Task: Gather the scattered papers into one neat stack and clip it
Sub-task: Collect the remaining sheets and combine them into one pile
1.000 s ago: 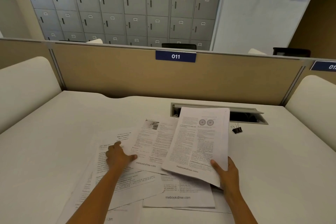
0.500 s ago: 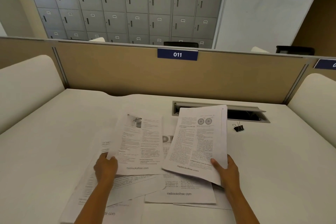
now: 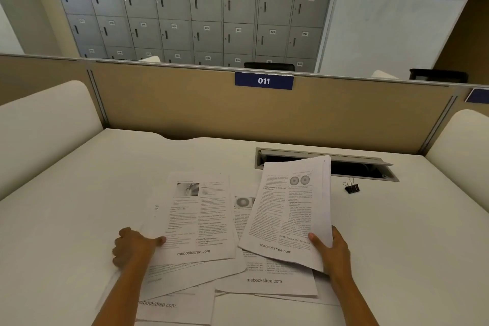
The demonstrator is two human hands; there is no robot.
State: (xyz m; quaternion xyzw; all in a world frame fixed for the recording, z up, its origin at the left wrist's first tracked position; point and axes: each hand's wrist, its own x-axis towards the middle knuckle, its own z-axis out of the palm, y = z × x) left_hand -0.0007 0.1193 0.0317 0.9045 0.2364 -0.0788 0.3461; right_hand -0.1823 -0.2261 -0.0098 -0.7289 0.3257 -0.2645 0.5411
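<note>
Several printed white sheets lie scattered and overlapping on the white desk [image 3: 79, 219] in front of me. My left hand [image 3: 132, 246] pinches the lower left edge of one sheet [image 3: 198, 219] with a small photo at its top, lifted off the pile. My right hand [image 3: 330, 251] grips the lower right corner of a thin bundle of sheets [image 3: 291, 212] showing two round diagrams, tilted up off the desk. More loose sheets [image 3: 264, 280] lie flat beneath both. A black binder clip [image 3: 352, 188] rests on the desk to the right of the bundle, apart from both hands.
An open cable slot [image 3: 370, 169] with a grey flap is set into the desk behind the bundle. A tan partition [image 3: 185, 106] labelled 011 closes the far edge. White padded side panels [image 3: 39, 127] flank the desk. Grey lockers stand beyond.
My left hand picked the photo sheet off the pile and drew it left and toward me. My right hand kept hold of the bundle, almost still.
</note>
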